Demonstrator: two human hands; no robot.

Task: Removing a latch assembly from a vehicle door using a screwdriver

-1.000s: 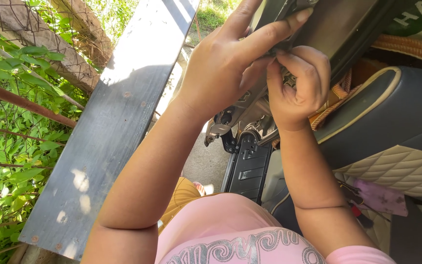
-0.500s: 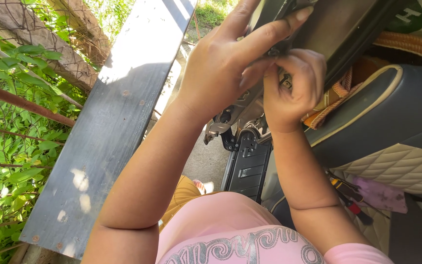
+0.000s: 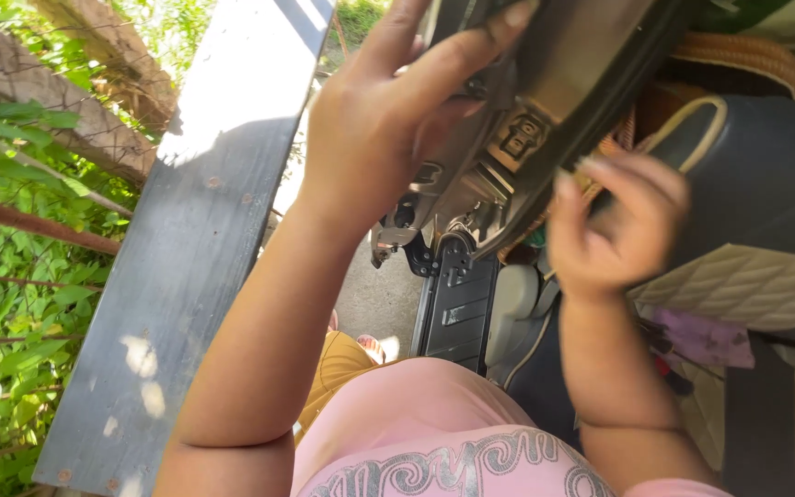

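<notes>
My left hand (image 3: 388, 120) grips the underside of a dark grey plastic panel (image 3: 554, 83) of a scooter, with fingers curled over its upper edge and a small connector fitting (image 3: 519, 136) just beside them. My right hand (image 3: 614, 225) hangs slightly below the panel's black rubber rim, fingers loosely curled and blurred, holding nothing that I can see. Beneath the panel sits the black footboard (image 3: 457, 308). The dark seat with cream piping (image 3: 756, 193) lies to the right.
A grey painted plank (image 3: 186, 258) runs diagonally on the left, with a wire fence and green leaves (image 3: 11, 304) beyond it. A woven brown basket edge (image 3: 738, 55) shows top right. Concrete ground (image 3: 374, 294) lies below.
My right hand has come off the panel and dropped down to the right. My left hand keeps its grip, and the view has shifted closer to the panel.
</notes>
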